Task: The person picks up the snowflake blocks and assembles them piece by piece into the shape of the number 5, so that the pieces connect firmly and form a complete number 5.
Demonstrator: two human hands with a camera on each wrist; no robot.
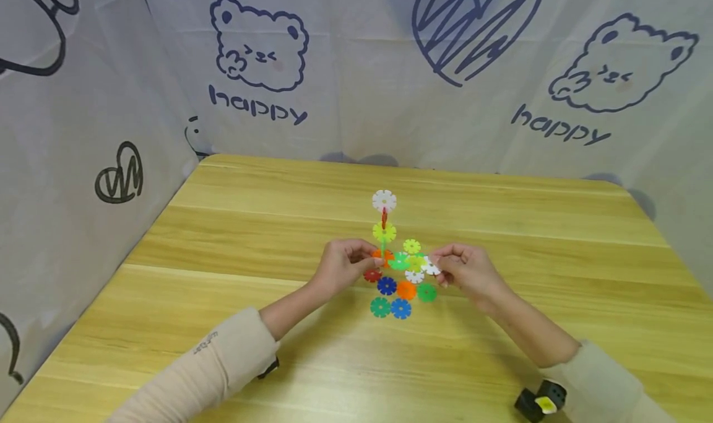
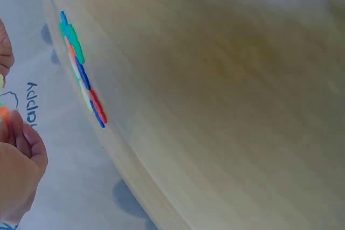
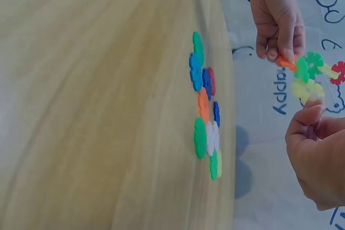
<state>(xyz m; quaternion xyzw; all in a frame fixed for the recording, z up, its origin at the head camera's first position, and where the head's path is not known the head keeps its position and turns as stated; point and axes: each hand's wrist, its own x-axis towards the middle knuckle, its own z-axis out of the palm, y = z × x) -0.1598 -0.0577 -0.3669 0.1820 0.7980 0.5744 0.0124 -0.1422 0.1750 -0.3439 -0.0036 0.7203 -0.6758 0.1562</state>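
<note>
Your left hand (image 1: 340,267) pinches an orange disc (image 1: 388,257) of the linked disc assembly (image 1: 380,234) between its fingers (image 1: 361,244); your right hand (image 1: 472,273) pinches a white disc (image 1: 429,266). The assembly is raised above the tabletop (image 1: 234,225), where loose discs (image 1: 406,291) lie.

The head view looks forward and down from above the yellow wood-grain table (image 1: 223,225), far enough back to frame the bare left hand (image 1: 341,265) and bare right hand (image 1: 472,272). Both wrist views skim low across the table, nearer it, rolled sideways in opposite directions; they share the coloured notched plastic discs (image 1: 406,292) on it and the white patterned cloth (image 1: 362,116) behind it.
</note>
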